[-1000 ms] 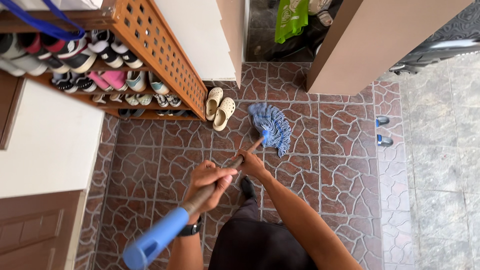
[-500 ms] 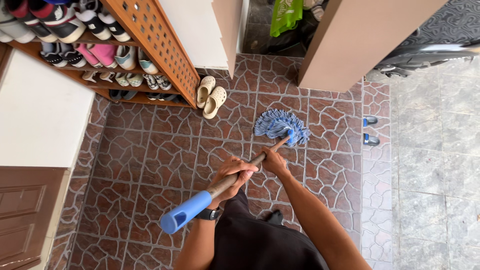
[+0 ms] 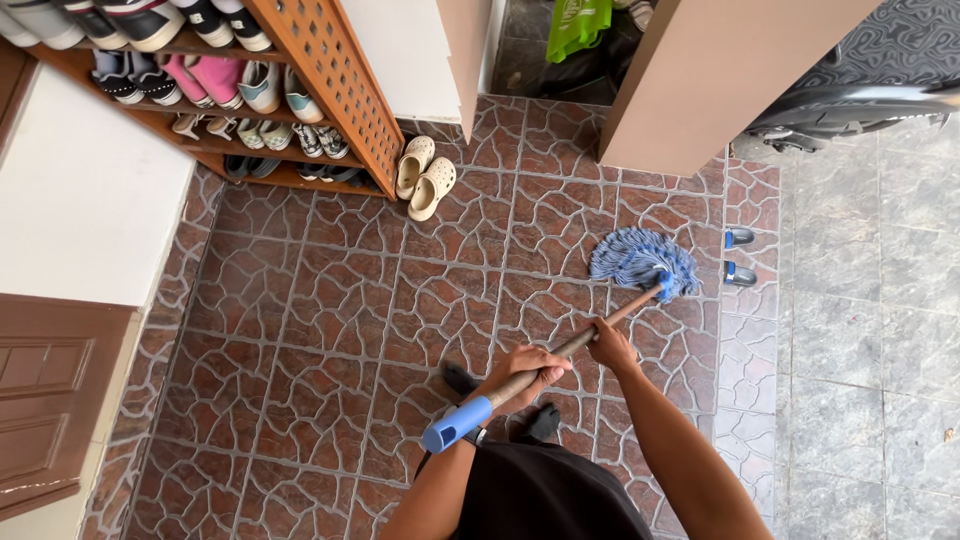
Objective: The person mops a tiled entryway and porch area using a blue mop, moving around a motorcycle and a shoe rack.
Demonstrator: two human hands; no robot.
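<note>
Stood over brown stone-patterned floor tiles [image 3: 330, 300] in dark clothing. Gripped a mop handle [image 3: 545, 362] with both hands: left hand [image 3: 530, 370] clenched around the shaft just above the blue end cap [image 3: 456, 425], right hand [image 3: 611, 345] wrapped around it farther down, toward the head. Held the handle slanted up and to the right, with the blue string mop head [image 3: 643, 262] spread flat on the tiles, just beside two small blue fittings [image 3: 738, 255] at the edge of the grey paving. Farther off, had a pair of cream clogs [image 3: 423, 178] lying by the foot of a wooden shoe rack [image 3: 335, 90] filled with shoes.
</note>
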